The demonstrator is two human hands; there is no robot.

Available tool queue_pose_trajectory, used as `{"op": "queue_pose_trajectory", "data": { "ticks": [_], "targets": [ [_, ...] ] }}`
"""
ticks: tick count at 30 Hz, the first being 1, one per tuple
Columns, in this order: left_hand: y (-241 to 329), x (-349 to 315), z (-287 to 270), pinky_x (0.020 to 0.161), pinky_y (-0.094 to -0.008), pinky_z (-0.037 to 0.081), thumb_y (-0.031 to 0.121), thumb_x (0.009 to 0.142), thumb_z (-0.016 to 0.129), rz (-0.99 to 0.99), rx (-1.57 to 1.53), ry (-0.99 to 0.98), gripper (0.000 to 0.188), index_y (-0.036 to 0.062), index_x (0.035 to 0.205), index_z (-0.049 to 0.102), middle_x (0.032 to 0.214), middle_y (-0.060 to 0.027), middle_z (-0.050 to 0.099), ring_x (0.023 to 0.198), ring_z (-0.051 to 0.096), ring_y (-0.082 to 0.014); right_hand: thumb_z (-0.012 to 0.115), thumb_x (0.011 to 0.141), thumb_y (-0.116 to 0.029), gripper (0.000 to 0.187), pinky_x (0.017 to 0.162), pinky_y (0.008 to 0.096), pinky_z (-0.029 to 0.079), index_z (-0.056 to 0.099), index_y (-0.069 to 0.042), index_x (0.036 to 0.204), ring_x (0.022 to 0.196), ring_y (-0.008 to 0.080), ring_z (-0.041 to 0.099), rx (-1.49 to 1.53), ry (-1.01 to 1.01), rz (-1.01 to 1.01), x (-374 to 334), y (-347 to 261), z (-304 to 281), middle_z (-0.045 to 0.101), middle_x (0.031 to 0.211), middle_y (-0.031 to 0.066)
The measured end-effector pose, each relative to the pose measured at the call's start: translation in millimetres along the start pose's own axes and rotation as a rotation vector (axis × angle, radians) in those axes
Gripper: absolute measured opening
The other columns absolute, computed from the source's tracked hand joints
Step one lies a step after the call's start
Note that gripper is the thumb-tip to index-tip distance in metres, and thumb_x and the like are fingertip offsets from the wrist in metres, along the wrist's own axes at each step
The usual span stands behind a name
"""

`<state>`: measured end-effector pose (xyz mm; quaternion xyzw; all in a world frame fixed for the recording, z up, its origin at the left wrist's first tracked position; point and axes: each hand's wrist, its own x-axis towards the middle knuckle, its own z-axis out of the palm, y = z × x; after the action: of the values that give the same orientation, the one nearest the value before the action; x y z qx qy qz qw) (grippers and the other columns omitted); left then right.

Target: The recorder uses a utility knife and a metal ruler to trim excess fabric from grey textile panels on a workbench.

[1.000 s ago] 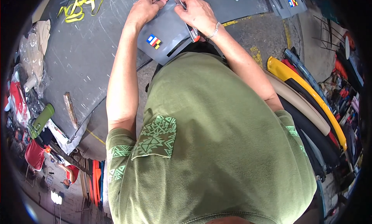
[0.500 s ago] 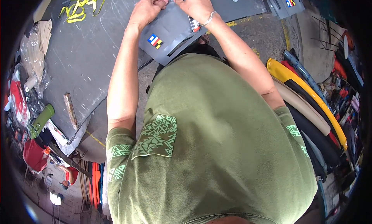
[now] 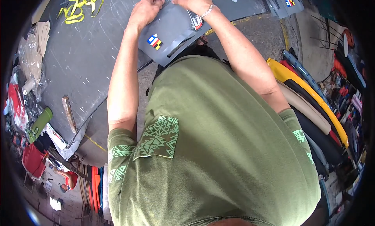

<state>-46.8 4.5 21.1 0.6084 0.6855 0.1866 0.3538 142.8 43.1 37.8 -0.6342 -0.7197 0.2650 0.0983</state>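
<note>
A grey sheet of flexible material (image 3: 172, 28) lies on the dark table near my body, with a small colourful flag-like patch (image 3: 154, 41) and a dark slot close to its near edge. My left hand (image 3: 146, 11) rests at its far left side, fingers curled and pressed together on the sheet's edge. Across from it, my right hand (image 3: 195, 2) is closed over the sheet's far right part, thumb pointing left. Out from under that palm sticks a silver-and-red tool (image 3: 195, 22) resembling a utility knife. Its front end is hidden by my fingers.
A yellow strap (image 3: 80, 9) lies tangled at the far left of the dark tabletop (image 3: 90, 46). A worn stick (image 3: 69, 113) rests near its corner. Another grey piece (image 3: 283, 5) with a patch is at far right. Rolls of material (image 3: 312, 103) stand on the right.
My right hand has shifted slightly left and away, baring more of the silver-and-red tool. The gap between the fingertips of both hands has widened a little.
</note>
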Motion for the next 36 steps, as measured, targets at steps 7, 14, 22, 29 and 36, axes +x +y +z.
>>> {"op": "queue_pose_trajectory", "data": {
  "ticks": [7,14,22,29,36],
  "targets": [
    [8.8,17.4,-44.0,0.066,-0.0234,0.038,0.031,0.104,0.06,-0.123,-0.493,-0.233,0.033,0.0068,0.124,0.07,0.085,0.0067,0.054,0.071,0.043,-0.0055,0.076,0.085,-0.035,0.054,0.081,0.0455,0.056,0.058,-0.002,0.124,0.086,0.0358,0.069,0.158,-0.125,0.008,-1.0,9.0,-6.8,0.071,0.098,0.0226],
    [-30.5,104.0,-177.6,0.086,-0.0433,0.052,0.046,0.101,0.054,0.044,0.134,0.395,0.052,-0.0015,0.118,0.067,0.105,-0.0202,0.074,0.101,0.068,-0.0315,0.081,0.089,-0.035,0.045,0.049,0.026,0.048,0.057,-0.001,0.108,0.055,0.0098,0.058,0.753,-0.187,0.051,-23.2,11.7,-10.2,0.06,0.077,0.0022],
    [-36.0,-19.1,-126.3,0.089,-0.0331,0.052,0.035,0.097,0.07,-0.004,0.049,0.15,0.042,0.0047,0.126,0.069,0.107,-0.0089,0.074,0.099,0.068,-0.0189,0.072,0.098,-0.028,0.032,0.051,0.0266,0.049,0.055,-0.006,0.114,0.058,0.0112,0.058,1.273,-0.271,0.322,-139.7,54.6,-37.7,0.059,0.079,0.0016],
    [-17.2,-135.6,-37.5,0.088,-0.0454,0.057,0.053,0.079,0.085,-0.381,0.134,0.24,0.092,-0.0025,0.143,0.048,0.105,-0.0189,0.072,0.098,0.072,-0.0358,0.067,0.101,-0.023,0.028,0.064,0.0312,0.058,0.055,-0.007,0.122,0.074,0.0161,0.068,1.364,-0.274,0.504,-156.4,82.1,-40.8,0.067,0.09,0.0056],
    [-15.4,-137.9,2.8,0.077,-0.0308,0.052,0.018,0.081,0.087,-0.359,-0.282,0.433,0.084,0.0002,0.15,0.042,0.088,-0.003,0.063,0.082,0.063,-0.0154,0.071,0.093,-0.012,0.024,0.06,0.0265,0.054,0.054,-0.004,0.109,0.067,0.0134,0.066,1.023,-0.274,0.2,-112.4,51.4,-20.3,0.068,0.088,0.0061]
  ]
}}
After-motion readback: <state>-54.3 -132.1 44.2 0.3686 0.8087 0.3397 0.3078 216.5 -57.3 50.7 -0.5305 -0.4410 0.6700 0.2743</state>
